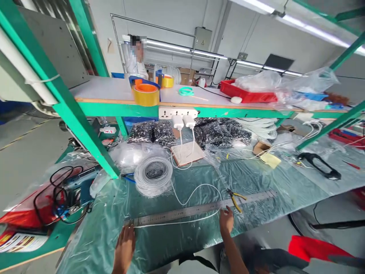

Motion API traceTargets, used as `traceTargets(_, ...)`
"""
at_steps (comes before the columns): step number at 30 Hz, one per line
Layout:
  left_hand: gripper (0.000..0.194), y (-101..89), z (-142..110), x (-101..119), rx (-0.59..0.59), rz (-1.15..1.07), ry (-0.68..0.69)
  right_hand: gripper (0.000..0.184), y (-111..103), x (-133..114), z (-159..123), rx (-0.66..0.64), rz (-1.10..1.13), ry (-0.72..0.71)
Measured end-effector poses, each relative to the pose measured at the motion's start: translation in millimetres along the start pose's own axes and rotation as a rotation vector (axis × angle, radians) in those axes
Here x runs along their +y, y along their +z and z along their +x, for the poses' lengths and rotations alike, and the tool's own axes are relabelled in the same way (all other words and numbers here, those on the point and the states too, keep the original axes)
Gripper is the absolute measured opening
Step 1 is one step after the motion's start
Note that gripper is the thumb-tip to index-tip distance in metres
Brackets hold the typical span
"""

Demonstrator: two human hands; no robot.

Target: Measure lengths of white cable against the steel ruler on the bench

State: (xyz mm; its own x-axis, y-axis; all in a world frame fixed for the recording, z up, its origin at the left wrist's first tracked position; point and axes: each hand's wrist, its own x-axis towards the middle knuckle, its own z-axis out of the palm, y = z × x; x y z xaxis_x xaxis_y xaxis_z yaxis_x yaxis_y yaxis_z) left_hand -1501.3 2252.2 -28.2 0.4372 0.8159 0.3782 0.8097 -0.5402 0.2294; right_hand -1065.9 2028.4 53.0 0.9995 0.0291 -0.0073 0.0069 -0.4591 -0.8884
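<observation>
My left hand (125,243) lies on the plastic-covered bench, its fingers closed on the near end of a white wire (182,222) by the left end of a long steel ruler (199,209). My right hand (226,219) pinches the same wire against the ruler further right. The wire lies stretched along the ruler between my hands and loops back to a grey-white wire coil (154,175). Yellow-handled pliers (235,200) lie on the ruler just right of my right hand.
Two white chargers (183,121) hang from a power strip under the shelf. Tape rolls (146,93) and a red tray (245,93) sit on the shelf. Bags of dark parts (151,132), black scissors (321,165) and green frame posts (82,129) surround the bench. A person stands far behind.
</observation>
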Motion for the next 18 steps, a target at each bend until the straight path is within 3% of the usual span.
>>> traceTargets(4,0.052,-5.3,2.7,1.6,0.049,0.078,0.045,0.057,13.7,-33.4,-23.2,-0.053,0.044,-0.148)
traceTargets(12,0.047,-37.4,16.9,21.9,-0.033,0.12,-0.053,0.041,61.4,-128.8,-93.3,-0.596,0.218,-0.581)
traceTargets(18,0.044,-54.6,34.5,36.4,-0.2,0.097,-0.241,0.038,119.9,-166.9,-89.5,-0.817,0.153,-0.653)
